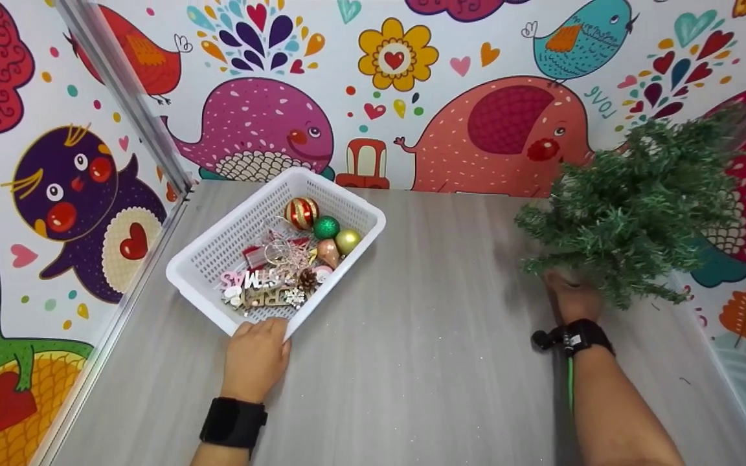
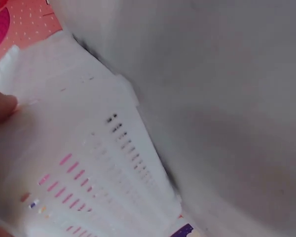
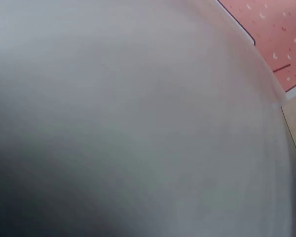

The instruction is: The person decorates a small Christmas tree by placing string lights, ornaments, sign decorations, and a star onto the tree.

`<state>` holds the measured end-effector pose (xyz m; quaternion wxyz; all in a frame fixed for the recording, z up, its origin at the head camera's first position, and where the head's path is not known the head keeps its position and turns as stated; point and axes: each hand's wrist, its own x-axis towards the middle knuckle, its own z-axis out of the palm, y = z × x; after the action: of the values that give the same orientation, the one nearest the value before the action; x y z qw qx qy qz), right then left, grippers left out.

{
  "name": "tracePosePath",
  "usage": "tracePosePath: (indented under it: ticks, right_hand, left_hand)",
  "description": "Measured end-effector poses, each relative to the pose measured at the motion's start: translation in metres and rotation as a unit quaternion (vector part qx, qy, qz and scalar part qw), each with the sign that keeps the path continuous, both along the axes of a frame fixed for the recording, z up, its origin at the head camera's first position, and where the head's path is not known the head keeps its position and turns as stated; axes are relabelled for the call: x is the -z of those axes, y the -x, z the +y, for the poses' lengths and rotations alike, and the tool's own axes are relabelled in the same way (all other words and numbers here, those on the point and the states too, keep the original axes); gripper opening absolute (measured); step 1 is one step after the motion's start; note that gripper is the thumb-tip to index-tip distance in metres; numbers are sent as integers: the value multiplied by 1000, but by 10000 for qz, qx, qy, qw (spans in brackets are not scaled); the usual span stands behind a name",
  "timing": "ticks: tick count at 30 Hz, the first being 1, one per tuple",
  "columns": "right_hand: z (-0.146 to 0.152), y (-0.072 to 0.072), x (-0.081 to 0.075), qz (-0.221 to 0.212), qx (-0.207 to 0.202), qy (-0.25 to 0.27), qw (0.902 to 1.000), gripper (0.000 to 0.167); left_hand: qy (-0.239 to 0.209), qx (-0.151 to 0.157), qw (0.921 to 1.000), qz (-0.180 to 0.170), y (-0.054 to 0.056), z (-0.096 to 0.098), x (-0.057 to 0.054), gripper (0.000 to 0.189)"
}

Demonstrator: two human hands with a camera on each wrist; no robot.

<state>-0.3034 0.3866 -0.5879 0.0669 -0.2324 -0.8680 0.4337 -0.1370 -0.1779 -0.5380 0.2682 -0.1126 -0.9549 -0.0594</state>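
Observation:
A white perforated plastic basket (image 1: 199,291) stands on the left of the table, with Christmas ornaments inside. My left hand (image 1: 258,359) grips its near rim by the corner. In the left wrist view, the basket's slotted wall (image 2: 89,148) fills much of the picture, and a fingertip (image 2: 1,106) touches its edge. At the right is a small green artificial Christmas tree (image 1: 638,207). My right hand (image 1: 574,301) holds it low down, the fingers mostly hidden under the branches. The right wrist view is largely a grey blur and does not show that grasp.
In the basket lie a striped red-gold ball (image 1: 301,213), a green ball (image 1: 326,227), a gold ball (image 1: 348,241), a pine cone (image 1: 307,279) and lettered signs (image 1: 263,280). Printed cartoon panels (image 1: 373,129) wall in the grey table (image 1: 412,349) at the back and sides.

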Motion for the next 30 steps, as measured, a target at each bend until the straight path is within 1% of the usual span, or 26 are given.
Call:
tracePosePath:
  ticks: [4,6,10,13,15,17,20,22,24,27,29,30]
  right_hand:
    - [-11,-11,4,-63,-134,30,9999,104]
    - [-16,-17,5,-112,-193,80,9997,103]
    - [-25,-29,5,-123,-320,258,9991,104]
    - [-30,-35,4,30,-365,330,9988,99]
    - [-34,-37,4,39,-396,162,9991,93]
    - [-38,-40,4,58,-450,8,9990,89]
    - [-43,-45,5,-8,-504,-211,9985,83]
    - [-48,-50,5,-3,-564,-139,9983,85]
    - [-53,-55,5,-34,-641,-230,9977,84]
    - [-61,-63,5,-106,-783,-320,9964,76]
    - [-68,-67,5,-21,-819,-425,9957,68]
    - [-71,-69,5,12,-833,-392,9957,64]
  left_hand:
    - [140,30,9999,-79,-5,16,2,40]
    - [260,-12,9997,-38,-9,27,2,46]
    - [640,-169,9973,313,-15,50,5,57]
    - [791,-215,9944,662,-17,67,6,64]
    - [791,-228,9931,840,-18,77,7,66]
    - [752,-252,9926,919,-19,86,7,66]
    - [787,-334,9924,887,-20,98,7,64]
    - [856,-377,9926,778,-21,106,6,64]
    - [932,-414,9926,652,-21,113,5,64]
    - [1036,-465,9922,504,-22,123,5,63]
    - [1092,-494,9916,481,-23,130,5,62]
    - [1117,-504,9912,493,-23,132,4,61]
